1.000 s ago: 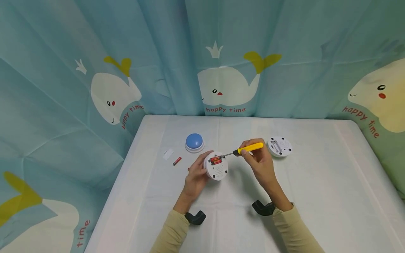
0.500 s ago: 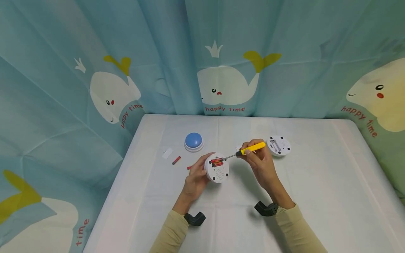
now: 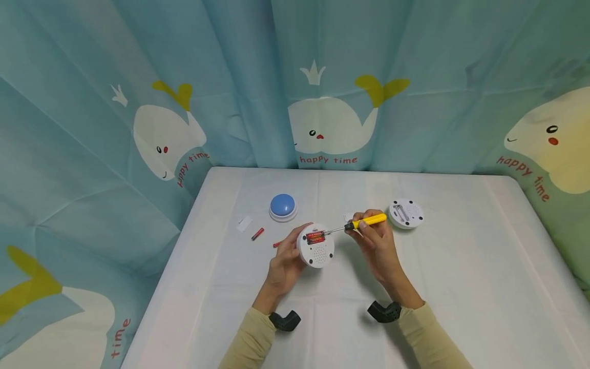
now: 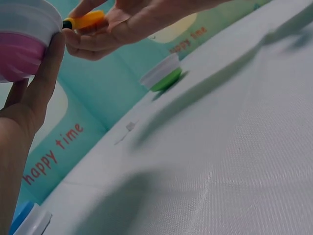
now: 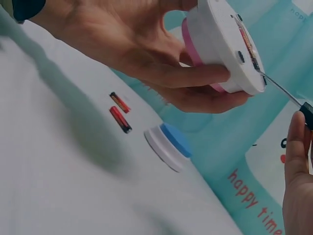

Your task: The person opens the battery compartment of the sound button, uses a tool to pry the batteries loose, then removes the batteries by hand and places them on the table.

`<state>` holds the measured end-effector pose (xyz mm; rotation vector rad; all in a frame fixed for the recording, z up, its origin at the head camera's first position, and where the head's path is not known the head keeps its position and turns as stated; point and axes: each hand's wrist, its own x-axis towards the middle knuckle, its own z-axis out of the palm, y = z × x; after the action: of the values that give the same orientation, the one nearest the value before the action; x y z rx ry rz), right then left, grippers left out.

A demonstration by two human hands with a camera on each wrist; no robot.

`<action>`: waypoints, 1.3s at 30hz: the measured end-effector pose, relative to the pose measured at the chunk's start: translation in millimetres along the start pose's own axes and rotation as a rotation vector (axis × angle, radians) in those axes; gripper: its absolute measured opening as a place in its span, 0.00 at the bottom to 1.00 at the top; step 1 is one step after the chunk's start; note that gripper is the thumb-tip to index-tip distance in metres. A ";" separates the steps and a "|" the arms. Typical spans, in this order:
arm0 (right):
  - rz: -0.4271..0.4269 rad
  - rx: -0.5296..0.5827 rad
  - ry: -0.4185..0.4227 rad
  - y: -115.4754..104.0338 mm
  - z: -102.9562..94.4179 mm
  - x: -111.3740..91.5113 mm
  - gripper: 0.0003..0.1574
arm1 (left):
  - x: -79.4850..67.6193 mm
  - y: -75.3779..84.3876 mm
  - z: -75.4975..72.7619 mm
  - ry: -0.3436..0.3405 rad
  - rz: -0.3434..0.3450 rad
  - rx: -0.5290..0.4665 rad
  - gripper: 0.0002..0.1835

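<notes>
My left hand (image 3: 283, 266) grips a round white push button (image 3: 318, 254), tilted with its underside up. Its pink dome (image 4: 19, 56) shows below in the left wrist view. Red batteries (image 3: 315, 238) lie in its uncovered battery compartment. In my right hand (image 3: 378, 251) is a screwdriver (image 3: 372, 219) with a yellow handle, pinched between thumb and fingers. The screwdriver's metal shaft (image 5: 283, 90) reaches to the compartment's right end, beside the batteries; whether the tip touches a battery or the compartment's edge I cannot tell.
A blue-domed button (image 3: 282, 205) stands behind my left hand. At the right, a green-domed button (image 4: 166, 78) lies upside down, its compartment bare. Left of my left hand are two loose batteries (image 5: 120, 119) and a white cover (image 3: 244, 224). A small white piece (image 3: 348, 217) lies behind my right hand.
The screwdriver tip has shifted from the compartment's upper edge to its right end. My right hand went slightly right, then a little nearer; the held button moved slightly right and nearer.
</notes>
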<state>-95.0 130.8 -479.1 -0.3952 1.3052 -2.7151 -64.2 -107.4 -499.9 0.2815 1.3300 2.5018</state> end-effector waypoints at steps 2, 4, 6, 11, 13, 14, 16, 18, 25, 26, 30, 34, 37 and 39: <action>-0.001 0.019 0.004 1.8 0.2 -1.3 0.12 | -0.5 0.6 0.4 -0.006 -0.001 -0.006 0.34; -0.002 0.038 0.011 3.1 0.8 -2.5 0.12 | -0.5 0.4 0.4 -0.006 -0.005 -0.014 0.34; -0.002 0.049 0.022 4.7 1.5 -3.4 0.13 | -0.3 -0.4 -0.2 -0.007 -0.009 -0.023 0.34; -0.009 0.078 0.058 10.9 2.8 -4.5 0.13 | -0.6 -1.7 -1.7 -0.003 -0.014 -0.060 0.35; -0.023 0.102 0.063 13.9 2.7 -5.0 0.14 | -0.7 -1.7 -1.5 -0.003 -0.017 -0.073 0.35; -0.032 0.112 0.065 15.3 2.4 -5.4 0.14 | -0.8 -1.4 -1.2 -0.006 -0.018 -0.083 0.35; -0.043 0.133 0.066 17.5 2.4 -6.1 0.15 | -0.5 -2.1 -1.4 -0.009 -0.019 -0.099 0.34; -0.049 0.149 0.068 19.5 2.5 -6.8 0.14 | -0.2 -2.7 -1.4 -0.013 -0.018 -0.115 0.35; -0.060 0.212 0.085 23.9 4.7 -9.7 0.15 | 0.0 -5.6 -2.7 -0.021 -0.015 -0.169 0.34; -0.061 0.221 0.084 24.4 5.0 -10.1 0.15 | -0.1 -5.9 -2.6 -0.022 -0.015 -0.177 0.34; -0.049 0.253 0.096 26.3 6.7 -11.6 0.15 | -0.2 -7.4 -2.7 -0.024 -0.014 -0.209 0.34; -0.023 0.259 0.127 28.4 7.6 -13.3 0.15 | -0.6 -9.2 -3.0 -0.006 -0.021 -0.222 0.34; 0.006 0.257 0.153 30.2 7.9 -14.9 0.15 | -1.3 -10.2 -3.2 0.019 -0.032 -0.222 0.35; 0.028 0.275 0.167 31.3 8.2 -16.0 0.15 | -1.8 -10.9 -3.7 0.027 -0.036 -0.225 0.35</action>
<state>-77.9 108.2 -501.6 -0.1257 0.9389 -2.8999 -61.8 -105.1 -511.1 0.1728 1.0400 2.6025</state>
